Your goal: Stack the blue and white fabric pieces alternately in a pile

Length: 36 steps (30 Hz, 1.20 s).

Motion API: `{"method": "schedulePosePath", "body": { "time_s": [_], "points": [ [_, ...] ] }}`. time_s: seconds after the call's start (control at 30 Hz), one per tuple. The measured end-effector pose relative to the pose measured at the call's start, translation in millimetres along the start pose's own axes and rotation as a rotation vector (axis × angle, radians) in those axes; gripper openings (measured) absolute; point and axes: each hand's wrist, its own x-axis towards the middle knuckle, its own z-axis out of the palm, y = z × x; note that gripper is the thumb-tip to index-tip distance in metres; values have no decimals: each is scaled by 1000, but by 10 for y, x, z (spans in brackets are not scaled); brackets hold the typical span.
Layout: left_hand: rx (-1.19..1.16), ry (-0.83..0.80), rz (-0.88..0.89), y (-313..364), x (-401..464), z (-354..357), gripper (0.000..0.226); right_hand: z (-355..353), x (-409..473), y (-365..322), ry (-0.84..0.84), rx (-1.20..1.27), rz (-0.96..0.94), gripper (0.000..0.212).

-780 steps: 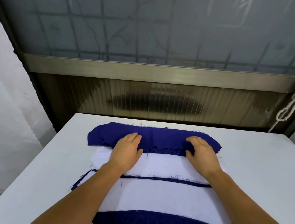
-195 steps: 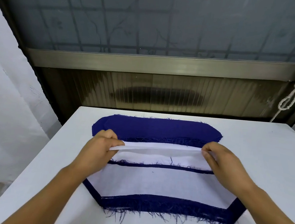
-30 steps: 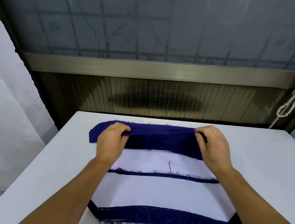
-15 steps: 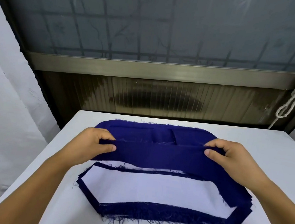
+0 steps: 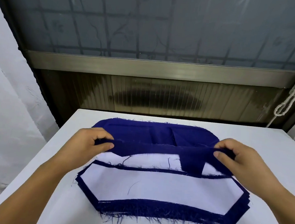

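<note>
Now both hands are raised over the white tabletop [image 5: 247,137], each pinching one end of a dark blue fabric piece with frayed edges [image 5: 158,149] between thumb and curled fingers. The left hand [image 5: 89,145] grips the strip's left end and the right hand [image 5: 234,159] its right end, so the cloth is stretched between them above the table, with a loose flap hanging down near the right side. Behind the held strip lies a dark blue rounded pile of fabric [image 5: 155,132] at the far part of the table. Below the strip, nearer the person, rests the alternating pile [image 5: 161,189]: a white fabric piece with angled corners [image 5: 161,189] on top, with blue layers showing as a border around it and a fringe of loose threads along the near edge. A second white piece [image 5: 144,160] shows just beyond it, partly under the held strip. A knotted pale rope [image 5: 290,98] hangs at the far right by the ribbed glass panel [image 5: 155,96].
</note>
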Motion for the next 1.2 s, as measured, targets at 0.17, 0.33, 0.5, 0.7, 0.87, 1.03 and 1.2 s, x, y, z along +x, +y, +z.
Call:
{"method": "schedulePosePath", "body": {
  "time_s": [0.17, 0.33, 0.5, 0.7, 0.87, 1.03, 1.2],
  "points": [
    [96, 59, 256, -102, -489, 218, 10, 260, -486, 222, 162, -348, -449, 31],
    [185, -11, 259, -322, -883, 581, 41, 660, -903, 534, 192, -392, -502, 57],
    [207, 34, 304, -340, -890, 580, 42, 645, -914, 550, 243, -373, -489, 48],
    [230, -20, 336, -331, -909, 598, 32, 648, -942, 590, 176, -361, -486, 46],
    [175, -77, 269, -264, -896, 559, 30, 537, -882, 464, 80, -349, -403, 52],
    [238, -131, 204, -46, -650, 684, 36, 680, -736, 148, -20, -349, -360, 35],
    [278, -216, 114, -16, -529, 1013, 54, 822, -631, 75, -144, -356, -219, 15]
  ]
}}
